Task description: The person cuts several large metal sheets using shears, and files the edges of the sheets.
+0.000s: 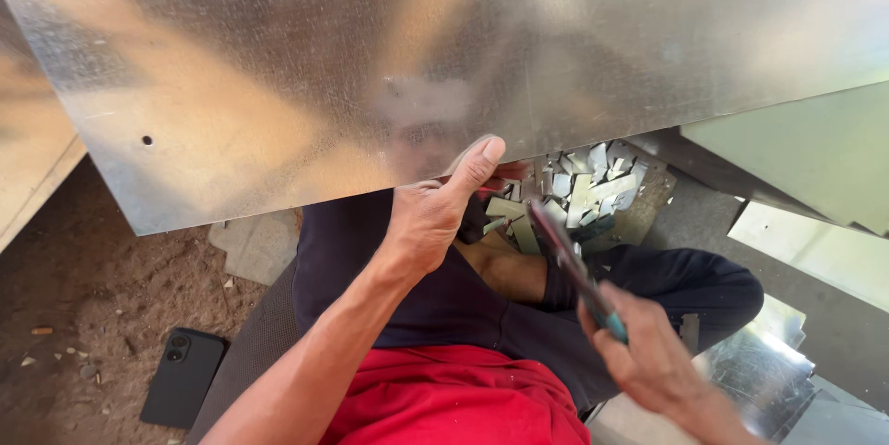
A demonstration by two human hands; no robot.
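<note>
Two hands work at the near edge of a large galvanised metal sheet (370, 65), seen from above by a person sitting low in a red shirt (444, 399) and dark trousers (444, 297). Nearest the camera, the right hand (653, 357) is closed in a firm fist round the teal-sleeved handles of a pair of tin snips (569, 264), whose dark blades point up and away toward the sheet's lower edge. As a judgement, a clean cut calls for the blades to stay square to the metal and be fed in short bites, with the sheet steadied close beside the cut line so the edge does not flutter or curl onto the fingers. A little farther out, the left hand (435, 213) grips that lower edge: the thumb is laid flat on the upper face, the fingers are curled underneath and mostly hidden, so the hand is partly closed on the sheet. Something red shows just beside the thumb; what it is I cannot tell. Between the knees lies a heap of small offcuts (583, 190), pale rectangles of scrap. On the dirt floor (102, 297) to the left rests a dark phone (182, 377), well apart from the hands. Farther right, more metal panels (815, 158) lie flat
</note>
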